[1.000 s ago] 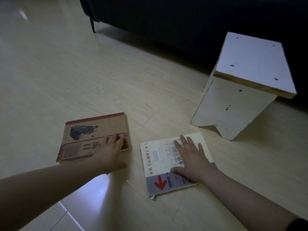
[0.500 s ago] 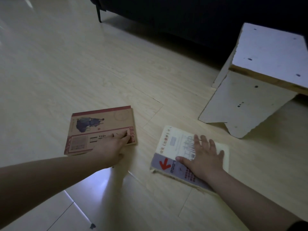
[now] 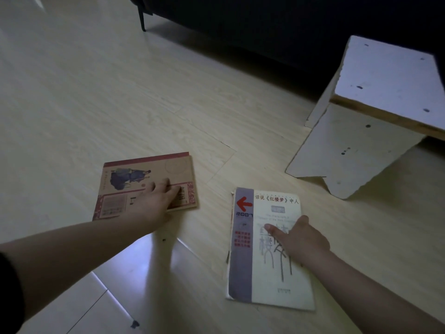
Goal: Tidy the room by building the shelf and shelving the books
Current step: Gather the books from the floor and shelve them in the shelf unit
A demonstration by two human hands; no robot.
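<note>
A brown book with a red border [image 3: 144,174] lies flat on the wood floor at centre left. My left hand [image 3: 154,201] rests on its cover with fingers stretched out. A cream book with a grey spine strip and red arrow [image 3: 265,280] lies to the right. My right hand [image 3: 298,237] grips its right edge, thumb on the cover and fingers under the edge. The white wooden shelf [image 3: 361,131] stands at the right, beyond the cream book.
A dark sofa [image 3: 265,25] with a thin black leg [image 3: 142,18] fills the back. Pale wood floor [image 3: 96,80] stretches left and forward. A small dark speck [image 3: 134,323] lies on the floor near the bottom.
The cream book has turned under my right hand so its spine now runs toward me. My right hand has shifted from flat on the cover to gripping its right edge. The left hand stays on the brown book.
</note>
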